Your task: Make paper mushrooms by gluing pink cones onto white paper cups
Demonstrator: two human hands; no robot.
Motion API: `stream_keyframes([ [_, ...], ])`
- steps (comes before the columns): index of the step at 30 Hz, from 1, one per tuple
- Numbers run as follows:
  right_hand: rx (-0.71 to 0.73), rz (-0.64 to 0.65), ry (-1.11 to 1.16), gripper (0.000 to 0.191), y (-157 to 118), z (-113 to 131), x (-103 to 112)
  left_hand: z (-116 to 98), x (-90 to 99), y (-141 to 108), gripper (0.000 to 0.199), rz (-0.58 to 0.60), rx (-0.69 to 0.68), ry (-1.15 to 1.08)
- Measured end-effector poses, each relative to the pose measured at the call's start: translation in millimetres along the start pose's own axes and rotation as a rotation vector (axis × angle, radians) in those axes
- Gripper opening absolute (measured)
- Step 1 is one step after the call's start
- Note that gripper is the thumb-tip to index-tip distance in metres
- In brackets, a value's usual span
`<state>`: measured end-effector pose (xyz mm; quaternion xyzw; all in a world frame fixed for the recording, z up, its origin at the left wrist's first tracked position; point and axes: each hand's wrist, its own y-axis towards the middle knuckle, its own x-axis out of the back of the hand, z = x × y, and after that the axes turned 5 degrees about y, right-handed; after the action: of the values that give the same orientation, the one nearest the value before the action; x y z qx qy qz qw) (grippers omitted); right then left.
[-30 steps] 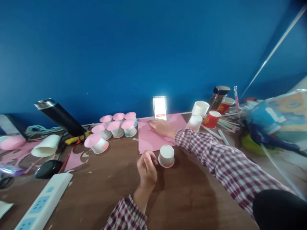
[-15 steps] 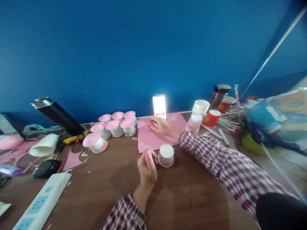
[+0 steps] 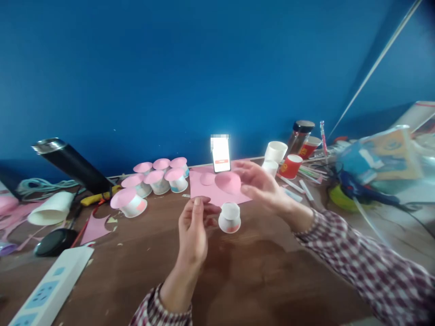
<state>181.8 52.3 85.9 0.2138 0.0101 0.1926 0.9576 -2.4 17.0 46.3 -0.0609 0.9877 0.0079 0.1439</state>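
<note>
My right hand (image 3: 263,185) grips a round pink paper disc (image 3: 228,182) by its right edge, holding it above the pink sheets. A white paper cup piece (image 3: 230,218) stands upside down on the desk below the disc. My left hand (image 3: 193,231) is just left of that cup, thumb pressed to curled fingers; anything inside is too small or hidden to make out. On the pink sheet (image 3: 222,198) under the right hand lies a smaller pink round (image 3: 207,179). Several cups topped with pink discs (image 3: 158,177) stand in rows to the left.
A lit phone (image 3: 221,156) leans against the blue wall. On the right are white cups (image 3: 276,151), a red cup (image 3: 291,166), a dark-lidded bottle (image 3: 301,136) and a glue gun (image 3: 356,185). A black flask (image 3: 78,165), a tipped cup (image 3: 50,208) and a power strip (image 3: 50,285) occupy the left.
My right hand has lifted off the pink sheets and drawn back to the right, now with a pink disc in it. My left hand has shifted slightly left, away from the cup.
</note>
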Motion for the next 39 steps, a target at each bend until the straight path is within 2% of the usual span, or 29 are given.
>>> stream_keyframes([
  [2, 0.103, 0.078, -0.218, 0.055, -12.9, 12.1, -3.8, -8.6, -1.7, -1.1, 0.042, 0.161, 0.199, -0.126],
  [3, 0.151, 0.124, -0.331, 0.056, -17.2, 15.6, -5.3, -10.9, -2.5, -1.1, 0.043, 0.205, 0.249, -0.185],
  [6, 0.276, 0.253, -0.573, 0.053, -22.1, 17.8, -8.1, -12.3, -4.0, 1.4, 0.029, 0.226, 0.300, -0.279],
  [9, 0.335, 0.266, -0.639, 0.052, -20.8, 12.8, -9.2, -11.8, -3.8, 6.0, 0.021, 0.209, 0.287, -0.279],
  [11, 0.298, 0.195, -0.582, 0.056, -20.0, 7.8, -9.1, -12.7, -4.0, 8.7, 0.022, 0.166, 0.282, -0.274],
  [13, 0.211, 0.056, -0.445, 0.057, -20.5, 1.7, -8.6, -13.8, -5.6, 9.9, 0.024, 0.105, 0.277, -0.261],
  [16, 0.013, -0.197, -0.167, 0.040, -23.1, -9.3, -8.6, -12.1, -10.9, 8.7, 0.029, 0.077, 0.245, -0.230],
  [19, -0.219, -0.318, 0.071, 0.029, -26.9, -19.9, -10.3, -5.0, -15.9, 5.7, 0.032, 0.096, 0.197, -0.175],
  [21, -0.317, -0.346, 0.206, 0.028, -29.1, -25.3, -12.0, 0.9, -17.0, 4.6, 0.036, 0.100, 0.157, -0.099],
  [24, -0.360, -0.388, 0.318, 0.028, -31.1, -30.9, -13.5, 8.9, -14.4, 6.2, 0.041, 0.107, 0.096, 0.071],
  [29, -0.355, -0.381, 0.253, 0.028, -31.4, -37.8, -12.7, 18.0, -6.8, 13.8, 0.034, 0.018, -0.039, 0.348],
  [39, -0.335, -0.342, 0.055, 0.023, -29.5, -47.5, -12.2, 28.1, -3.6, 16.8, 0.038, 0.006, 0.021, 0.315],
])
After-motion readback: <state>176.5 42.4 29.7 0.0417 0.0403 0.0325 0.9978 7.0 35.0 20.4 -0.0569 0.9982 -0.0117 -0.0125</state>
